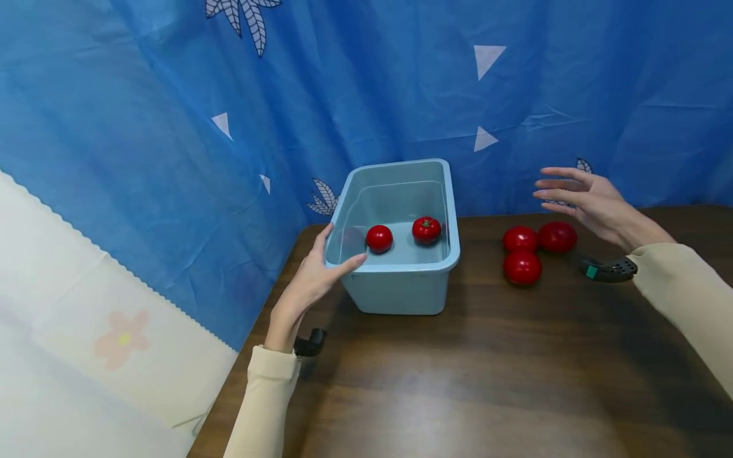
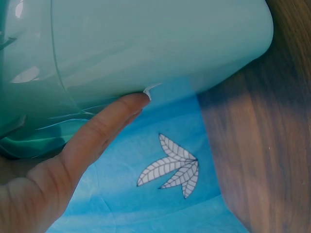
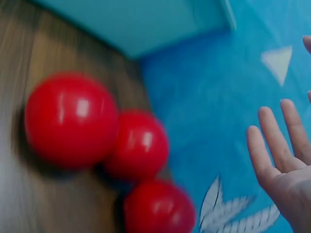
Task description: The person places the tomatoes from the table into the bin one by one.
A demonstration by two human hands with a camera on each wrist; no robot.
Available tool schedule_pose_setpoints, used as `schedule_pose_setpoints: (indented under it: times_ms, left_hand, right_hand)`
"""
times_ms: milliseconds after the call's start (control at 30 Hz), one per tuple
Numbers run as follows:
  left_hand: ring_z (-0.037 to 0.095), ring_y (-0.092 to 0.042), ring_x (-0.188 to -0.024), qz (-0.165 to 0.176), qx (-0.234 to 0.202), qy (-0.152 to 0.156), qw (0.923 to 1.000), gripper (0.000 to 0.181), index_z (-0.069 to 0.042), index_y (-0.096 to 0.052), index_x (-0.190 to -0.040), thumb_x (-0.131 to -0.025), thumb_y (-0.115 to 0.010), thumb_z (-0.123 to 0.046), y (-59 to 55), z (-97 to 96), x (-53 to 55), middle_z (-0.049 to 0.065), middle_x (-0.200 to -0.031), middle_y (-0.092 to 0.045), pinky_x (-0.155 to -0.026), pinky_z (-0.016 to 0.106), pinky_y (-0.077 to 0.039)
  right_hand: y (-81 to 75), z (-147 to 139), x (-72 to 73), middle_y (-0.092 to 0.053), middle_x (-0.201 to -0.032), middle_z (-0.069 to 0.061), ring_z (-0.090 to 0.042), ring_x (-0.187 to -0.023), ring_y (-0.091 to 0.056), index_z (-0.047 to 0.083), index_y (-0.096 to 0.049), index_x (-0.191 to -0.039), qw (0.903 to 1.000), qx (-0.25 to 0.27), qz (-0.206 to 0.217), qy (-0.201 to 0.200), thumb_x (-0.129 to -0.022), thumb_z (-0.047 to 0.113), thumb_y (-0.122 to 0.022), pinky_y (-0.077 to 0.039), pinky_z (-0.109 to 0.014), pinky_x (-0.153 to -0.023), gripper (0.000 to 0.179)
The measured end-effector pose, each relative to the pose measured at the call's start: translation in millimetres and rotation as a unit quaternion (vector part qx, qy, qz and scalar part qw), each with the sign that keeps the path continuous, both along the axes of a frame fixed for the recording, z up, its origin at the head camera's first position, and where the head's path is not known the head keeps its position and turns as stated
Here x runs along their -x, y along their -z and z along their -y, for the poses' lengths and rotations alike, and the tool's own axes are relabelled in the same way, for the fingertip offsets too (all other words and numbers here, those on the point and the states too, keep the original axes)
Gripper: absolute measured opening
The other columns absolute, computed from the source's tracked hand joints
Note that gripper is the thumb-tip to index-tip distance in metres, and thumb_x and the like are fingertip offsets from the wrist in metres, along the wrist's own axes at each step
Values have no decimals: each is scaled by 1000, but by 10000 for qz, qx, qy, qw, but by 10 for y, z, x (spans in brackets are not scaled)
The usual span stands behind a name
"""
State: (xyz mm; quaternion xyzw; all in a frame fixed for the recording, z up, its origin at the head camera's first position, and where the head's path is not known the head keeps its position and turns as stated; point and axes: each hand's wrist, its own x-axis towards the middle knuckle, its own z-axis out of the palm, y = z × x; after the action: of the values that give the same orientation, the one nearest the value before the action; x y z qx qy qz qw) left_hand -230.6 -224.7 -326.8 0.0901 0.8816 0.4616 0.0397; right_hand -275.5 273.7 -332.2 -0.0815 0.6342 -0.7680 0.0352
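A light blue plastic bin (image 1: 401, 289) stands at the back of the table, with a red tomato with a green stem (image 1: 426, 230) and a smaller round red fruit (image 1: 379, 238) inside. My left hand (image 1: 312, 273) rests on the bin's near left corner, thumb over the front rim. A straight finger (image 2: 109, 124) touches the outer wall in the left wrist view. To the right of the bin, three shiny red fruits (image 1: 522, 267) sit close together. My right hand (image 1: 595, 207) hovers beyond and to the right of them, fingers spread and holding nothing.
A dark wooden table (image 1: 435, 388) carries the bin and fruits. Behind it hangs a blue curtain (image 1: 389, 76) with white triangles and leaves. Pale cloth (image 1: 69, 318) with a flower print lies to the left of the table. Black bands sit at both wrists.
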Motion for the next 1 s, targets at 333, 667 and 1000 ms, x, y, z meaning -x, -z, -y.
schedule_pose_setpoints:
  times_ms: [333, 667, 1000]
  left_hand:
    - [39, -46, -142, 49, 1, -6, 10000, 104, -28, -12, -168, -90, -75, -56, 16, 12, -1, 11, -163, -37, -108, 62, -47]
    - [38, -47, -140, 44, -6, -49, 10000, 104, -30, -13, -168, -89, -76, -56, -1, -8, 11, 9, -162, -38, -106, 61, -49]
    - [38, -46, -141, 64, 120, -59, 9999, 104, -30, -11, -168, -90, -75, -57, -1, 1, 10, 9, -163, -36, -107, 62, -48]
  right_hand:
    - [534, -501, 21, -74, -106, 14, -4, -92, -74, 30, -69, -123, 9966, 304, 596, 482, -100, -4, -66, -60, -20, -76, 41]
    - [823, -619, 27, -46, -132, 13, 12, -101, -51, 47, -43, -137, 9680, -2342, 712, 553, -104, 30, -66, -52, -8, -83, 43]
    - [947, -499, 62, -4, -170, -31, -50, -145, -19, 32, -22, -166, 9505, -2868, 1064, 551, -103, 42, -67, -28, -53, -123, 78]
